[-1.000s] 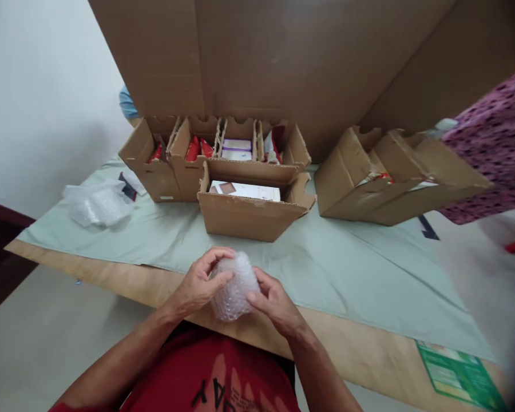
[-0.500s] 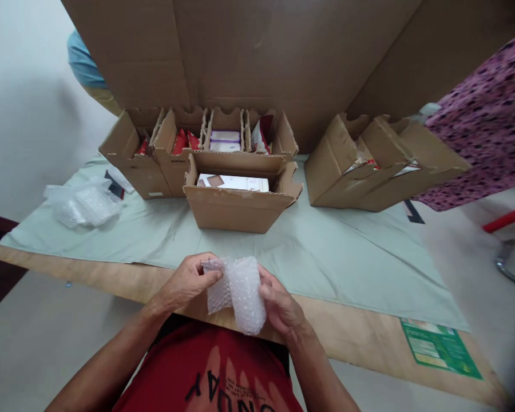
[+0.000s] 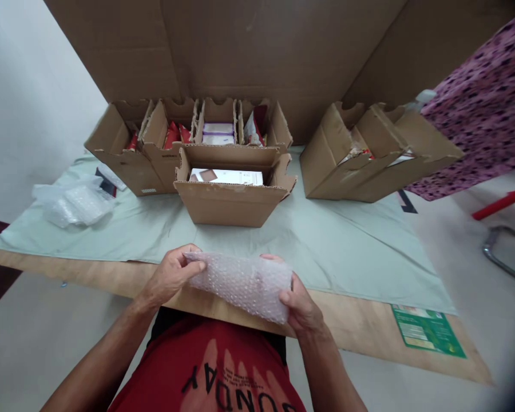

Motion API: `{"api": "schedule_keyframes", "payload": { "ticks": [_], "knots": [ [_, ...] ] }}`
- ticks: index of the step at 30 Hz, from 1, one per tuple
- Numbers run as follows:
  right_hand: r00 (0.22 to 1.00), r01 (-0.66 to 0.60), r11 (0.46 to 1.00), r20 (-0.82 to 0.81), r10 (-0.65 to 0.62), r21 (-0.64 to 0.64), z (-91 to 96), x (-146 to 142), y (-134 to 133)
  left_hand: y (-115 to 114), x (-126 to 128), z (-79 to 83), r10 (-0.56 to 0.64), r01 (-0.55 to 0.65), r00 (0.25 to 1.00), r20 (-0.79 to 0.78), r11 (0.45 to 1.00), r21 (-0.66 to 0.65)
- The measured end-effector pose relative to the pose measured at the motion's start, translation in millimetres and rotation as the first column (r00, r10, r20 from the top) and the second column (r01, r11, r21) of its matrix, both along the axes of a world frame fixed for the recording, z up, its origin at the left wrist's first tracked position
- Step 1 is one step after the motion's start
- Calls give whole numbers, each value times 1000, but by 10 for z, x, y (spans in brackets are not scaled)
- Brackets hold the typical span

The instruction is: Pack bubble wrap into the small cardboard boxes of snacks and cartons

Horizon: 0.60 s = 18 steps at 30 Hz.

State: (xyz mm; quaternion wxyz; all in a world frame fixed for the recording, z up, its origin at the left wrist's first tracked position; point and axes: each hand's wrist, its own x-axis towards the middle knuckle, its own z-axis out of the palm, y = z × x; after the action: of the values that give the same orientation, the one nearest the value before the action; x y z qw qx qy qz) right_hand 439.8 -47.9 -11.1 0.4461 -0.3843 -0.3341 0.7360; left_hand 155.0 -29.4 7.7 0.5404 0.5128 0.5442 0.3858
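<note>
A sheet of clear bubble wrap [image 3: 240, 283] is stretched between my hands above the table's front edge. My left hand [image 3: 174, 274] pinches its left end between thumb and fingers. At the other end, my right hand [image 3: 298, 303] grips the wrap, with the thumb in front and fingers behind. Whether anything lies inside the wrap at the right end I cannot tell. Just beyond stands a cardboard box [image 3: 232, 205] holding a white carton [image 3: 227, 177].
Several cardboard bins [image 3: 129, 169] with red packets and purple-white packs stand behind. More bins [image 3: 343, 177] are at right. A bubble wrap pile [image 3: 75, 203] lies left. A green leaflet [image 3: 429, 332] is on the front right edge. Someone's patterned pink clothing [image 3: 467, 109] shows at right.
My right hand has moved rightward, away from the left. The bubble wrap, rolled up before, is now drawn out into a longer sheet. The blue sleeve at back left has gone from view.
</note>
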Motion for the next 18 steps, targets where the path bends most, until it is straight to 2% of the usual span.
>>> {"api": "schedule_keyframes", "payload": {
  "ticks": [2, 4, 6, 8, 9, 10, 11, 13, 14, 16, 18],
  "knots": [
    [989, 86, 988, 109, -100, 126, 38, 139, 32, 14, -23, 75, 64, -54, 995, -81, 992, 114],
    [923, 218, 922, 239, -302, 320, 88, 276, 45, 32, -68, 166, 132, -89, 983, -131, 953, 291],
    [777, 300, 766, 320, -542, 568, 144, 393, 33, 41, -133, 224, 166, -68, 972, -168, 878, 473],
    [627, 241, 588, 338, -701, 772, 176, 490, -4, 30, -220, 202, 186, 12, 948, -260, 793, 609],
    [574, 166, 533, 358, -736, 830, 172, 537, -32, 15, -272, 153, 191, 77, 922, -336, 760, 645],
    [528, 73, 512, 403, -748, 856, 150, 587, -66, -8, -329, 82, 187, 155, 885, -426, 744, 650],
    [471, -25, 524, 472, -745, 851, 110, 643, -109, -37, -391, -6, 171, 237, 838, -519, 743, 627],
    [313, -182, 599, 623, -717, 780, -10, 769, -215, -110, -520, -197, 115, 359, 740, -662, 766, 534],
    [236, -224, 636, 675, -700, 738, -77, 837, -276, -148, -583, -283, 96, 383, 707, -700, 781, 493],
    [131, -226, 689, 722, -679, 689, -192, 968, -391, -205, -690, -401, 124, 344, 688, -715, 812, 472],
    [89, -148, 717, 731, -677, 682, -252, 1065, -460, -221, -752, -436, 210, 230, 687, -696, 845, 482]
  ]
}}
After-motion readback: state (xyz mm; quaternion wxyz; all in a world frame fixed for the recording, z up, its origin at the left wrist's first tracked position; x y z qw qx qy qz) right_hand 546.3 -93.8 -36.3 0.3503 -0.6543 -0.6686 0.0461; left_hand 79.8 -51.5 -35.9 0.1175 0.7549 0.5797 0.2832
